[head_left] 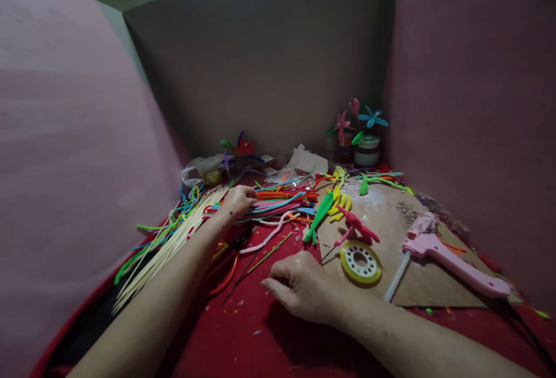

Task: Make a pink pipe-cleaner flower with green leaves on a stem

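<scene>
My left hand [240, 200] is stretched over a bundle of coloured pipe cleaners [282, 204], its fingers curled together at the bundle's left end. Whatever it may pinch there is hidden. Low over the red cloth, my right hand [299, 285] is curled in a loose fist, thumb against the fingers, with nothing showing in it. Just right of that hand lie a roll of yellow tape [362, 279] and a pink pipe-cleaner flower [356, 224]. A green pipe-cleaner leaf [320, 216] rests behind it. Left of it is a thin green stem [269, 252].
A pink glue gun [456, 262] lies on a cardboard sheet [391, 285] at right, its cord running off the front. Wooden skewers [167, 253] fan out at left. Finished flowers [371, 117] stand in a jar [367, 151] at the back. Paper scraps [308, 161] lie near the wall.
</scene>
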The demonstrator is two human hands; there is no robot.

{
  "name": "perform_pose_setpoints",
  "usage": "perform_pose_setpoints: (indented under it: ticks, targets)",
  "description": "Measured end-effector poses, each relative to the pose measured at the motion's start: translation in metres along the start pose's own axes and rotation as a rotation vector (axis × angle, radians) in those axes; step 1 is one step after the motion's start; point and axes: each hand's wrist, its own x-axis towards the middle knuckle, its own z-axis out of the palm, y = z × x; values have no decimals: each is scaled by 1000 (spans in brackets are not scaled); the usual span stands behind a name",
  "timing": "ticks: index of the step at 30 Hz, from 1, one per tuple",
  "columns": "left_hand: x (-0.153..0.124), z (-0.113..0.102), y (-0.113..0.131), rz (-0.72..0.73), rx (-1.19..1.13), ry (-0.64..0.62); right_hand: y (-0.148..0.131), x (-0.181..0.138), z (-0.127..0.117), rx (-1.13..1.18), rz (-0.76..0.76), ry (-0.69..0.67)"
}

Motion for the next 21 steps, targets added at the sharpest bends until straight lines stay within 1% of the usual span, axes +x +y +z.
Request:
perform_pose_setpoints:
  ticks: [8, 12, 15, 18, 21]
  targets:
    - [10, 18, -5, 16, 141, -25, 2, -1, 2, -55, 18, -2]
    - [15, 22, -8, 36, 189, -66, 1, 0, 1, -58, 22, -10]
    - [14, 23, -9, 65, 226, -96, 0, 1, 1, -60, 17, -15]
    - [7, 23, -9, 87, 261, -73, 1, 0, 2, -62, 16, -12]
    - [-3, 20, -6, 103, 280, -3, 1, -1, 3, -66, 1, -10]
